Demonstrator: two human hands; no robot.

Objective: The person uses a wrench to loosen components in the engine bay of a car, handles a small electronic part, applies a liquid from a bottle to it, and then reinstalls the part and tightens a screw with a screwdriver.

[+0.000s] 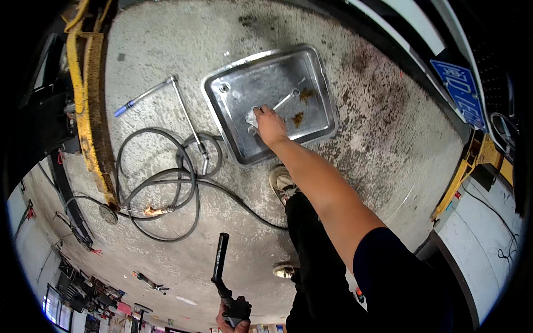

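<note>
My right hand (270, 125) reaches down into a shallow rectangular metal tray (242, 154) on the floor. Its fingers are closed around a whitish crumpled piece (251, 116), possibly a rag or tissue, partly hidden by the hand. Beside it in the tray lies a wrench (285, 100), with two brown oily patches (298, 119) to its right. A small round metal piece (224, 88) sits near the tray's far left corner. At the lower edge, my left hand (226, 323) grips a black jointed tool with a long cylindrical bar (221, 256); its exact kind is unclear.
Left of the tray lie a long-handled ratchet with a blue grip (129, 106) and extension bar (187, 114). A looped black hose (194, 183) crosses the floor. Yellow lift arms (83, 105) stand at both sides. A vehicle with a blue plate (459, 91) overhangs the right.
</note>
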